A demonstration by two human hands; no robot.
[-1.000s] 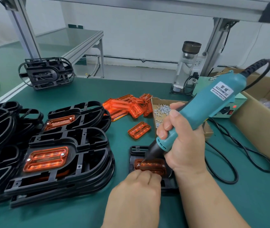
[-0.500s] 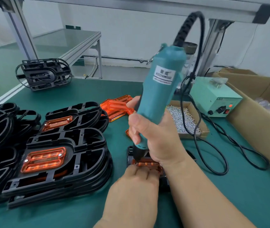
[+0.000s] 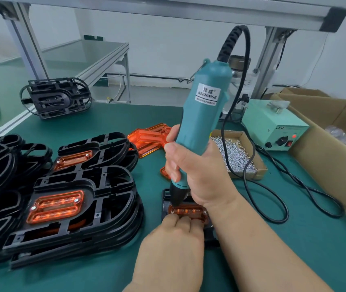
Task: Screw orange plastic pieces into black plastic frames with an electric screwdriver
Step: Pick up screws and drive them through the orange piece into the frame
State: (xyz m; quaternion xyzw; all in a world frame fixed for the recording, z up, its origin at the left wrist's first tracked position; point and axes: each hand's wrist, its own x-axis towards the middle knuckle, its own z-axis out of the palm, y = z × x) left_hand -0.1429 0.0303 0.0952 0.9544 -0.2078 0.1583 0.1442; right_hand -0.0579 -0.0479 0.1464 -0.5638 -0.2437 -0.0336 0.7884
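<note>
Head view: a teal electric screwdriver (image 3: 201, 114) stands nearly upright on a translucent orange plastic piece (image 3: 189, 211) seated in a black plastic frame (image 3: 165, 197) on the green bench mat (image 3: 294, 239).
The right hand (image 3: 197, 171) wraps its fingers round the screwdriver's lower barrel, with the black tip at the orange piece's left end. A silver screw (image 3: 204, 212) shows at the right end. The left hand (image 3: 174, 245), fingers curled, holds down the piece's near edge. The piece is rectangular, ribbed lengthwise and glowing amber.
</note>
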